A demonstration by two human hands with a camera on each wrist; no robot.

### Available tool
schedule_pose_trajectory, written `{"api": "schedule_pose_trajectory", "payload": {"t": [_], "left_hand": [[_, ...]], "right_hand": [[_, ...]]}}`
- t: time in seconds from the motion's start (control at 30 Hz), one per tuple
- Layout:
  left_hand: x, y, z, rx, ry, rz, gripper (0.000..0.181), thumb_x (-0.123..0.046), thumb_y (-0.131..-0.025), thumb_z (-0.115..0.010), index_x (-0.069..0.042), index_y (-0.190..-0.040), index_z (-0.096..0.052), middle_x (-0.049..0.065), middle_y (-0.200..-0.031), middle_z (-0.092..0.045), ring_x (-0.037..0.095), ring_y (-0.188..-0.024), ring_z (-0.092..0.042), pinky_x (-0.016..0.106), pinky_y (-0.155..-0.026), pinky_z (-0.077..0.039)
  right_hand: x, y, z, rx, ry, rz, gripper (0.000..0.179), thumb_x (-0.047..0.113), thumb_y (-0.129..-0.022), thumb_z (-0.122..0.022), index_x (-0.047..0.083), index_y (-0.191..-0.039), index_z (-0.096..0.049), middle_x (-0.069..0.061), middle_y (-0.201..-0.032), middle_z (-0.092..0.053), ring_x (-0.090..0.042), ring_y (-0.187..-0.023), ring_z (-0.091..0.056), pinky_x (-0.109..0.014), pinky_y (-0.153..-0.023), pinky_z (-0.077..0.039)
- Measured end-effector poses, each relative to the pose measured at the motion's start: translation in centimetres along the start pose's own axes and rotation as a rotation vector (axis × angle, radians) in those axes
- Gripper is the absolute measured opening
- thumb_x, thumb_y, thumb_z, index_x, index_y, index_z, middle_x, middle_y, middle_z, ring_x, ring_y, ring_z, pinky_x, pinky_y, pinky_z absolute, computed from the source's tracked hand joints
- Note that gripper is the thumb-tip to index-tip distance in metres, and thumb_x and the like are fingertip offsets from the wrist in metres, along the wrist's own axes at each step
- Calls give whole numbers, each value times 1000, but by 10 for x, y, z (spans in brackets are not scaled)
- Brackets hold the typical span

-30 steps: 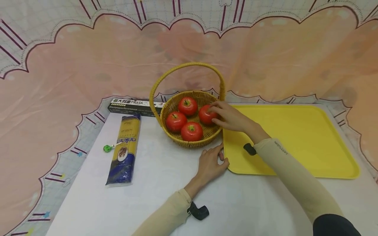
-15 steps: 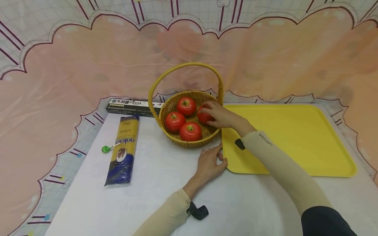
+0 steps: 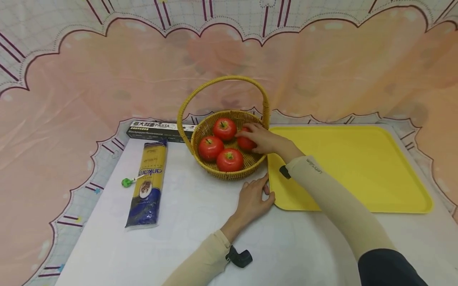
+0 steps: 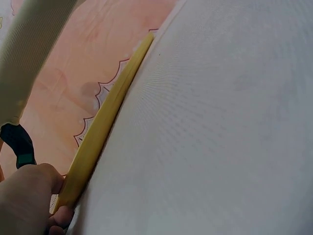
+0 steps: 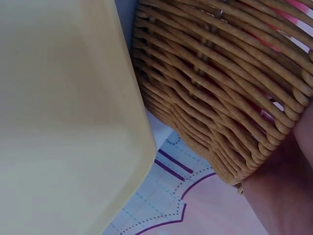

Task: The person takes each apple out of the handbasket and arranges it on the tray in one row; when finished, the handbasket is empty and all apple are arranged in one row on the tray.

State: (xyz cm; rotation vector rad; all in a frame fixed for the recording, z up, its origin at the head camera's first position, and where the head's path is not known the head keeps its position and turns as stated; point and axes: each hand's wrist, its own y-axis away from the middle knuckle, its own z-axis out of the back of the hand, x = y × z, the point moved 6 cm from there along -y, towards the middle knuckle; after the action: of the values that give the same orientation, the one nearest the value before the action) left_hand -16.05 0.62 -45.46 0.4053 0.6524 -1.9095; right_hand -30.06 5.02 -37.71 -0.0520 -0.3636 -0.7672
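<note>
Compared with a second ago, the right hand (image 3: 262, 139) reaches farther across the rightmost glossy red apple (image 3: 245, 143), covering more of it. That apple sits on the right side of the round, golden-brown wicker basket (image 3: 229, 176) with a tall arched handle, beside three other red apples (image 3: 211, 148), which stay where they were. The left hand (image 3: 252, 196) also keeps its place.

The right arm stretches over the flat yellow rectangular tray (image 3: 358, 159), palm down, and its grip is curved round the apple, with the fingers over the top and the thumb on the near side. The left forearm rises from the near edge; its grip pinches the tray's left rim near the front corner, low against the white bench (image 3: 200, 218), just in front of the basket.
</note>
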Motion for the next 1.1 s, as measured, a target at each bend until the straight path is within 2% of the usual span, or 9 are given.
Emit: {"api": "schedule_pose_trajectory", "payload": {"t": [0.13,0.27,0.47,0.77,1.1], "left_hand": [[3,0,-1,1,4,5,54,-30,-85,-58,-7,-133,-53,-12,-72,-53,6,-74,-50,19,-68,-26],[3,2,-3,9,10,4,54,-30,-85,-58,-7,-133,-53,-12,-73,-53,5,-73,-49,19,-68,-26],[3,2,-4,0,0,5,53,-30,-84,-58,-7,-133,-54,-12,-72,-53,5,-72,-49,19,-67,-26],[1,1,-3,-4,5,-1,53,-29,-84,-58,-6,-132,-54,-12,-72,-54,5,-73,-50,19,-68,-28],[0,1,0,-28,-12,-15,53,-29,-83,-59,-7,-131,-55,-13,-72,-55,5,-73,-52,19,-69,-29]], "right_hand": [[2,-3,-2,1,30,4,60,13,-85,-67,21,-140,-43,-20,-147,-27,-45,-134,-24,-58,-106,-30],[3,-6,-7,19,9,-18,60,20,-86,-68,23,-140,-43,-16,-144,-27,-41,-130,-32,-54,-103,-37],[3,-7,-8,19,-12,-26,61,22,-86,-67,23,-141,-42,-16,-144,-27,-37,-128,-38,-51,-104,-38],[2,-4,-9,-39,-4,-6,61,24,-84,-67,23,-140,-42,-16,-144,-31,-38,-130,-38,-52,-104,-36],[4,3,-5,-167,-56,42,60,26,-83,-68,22,-138,-44,-15,-142,-34,-36,-127,-41,-51,-102,-39]]}}
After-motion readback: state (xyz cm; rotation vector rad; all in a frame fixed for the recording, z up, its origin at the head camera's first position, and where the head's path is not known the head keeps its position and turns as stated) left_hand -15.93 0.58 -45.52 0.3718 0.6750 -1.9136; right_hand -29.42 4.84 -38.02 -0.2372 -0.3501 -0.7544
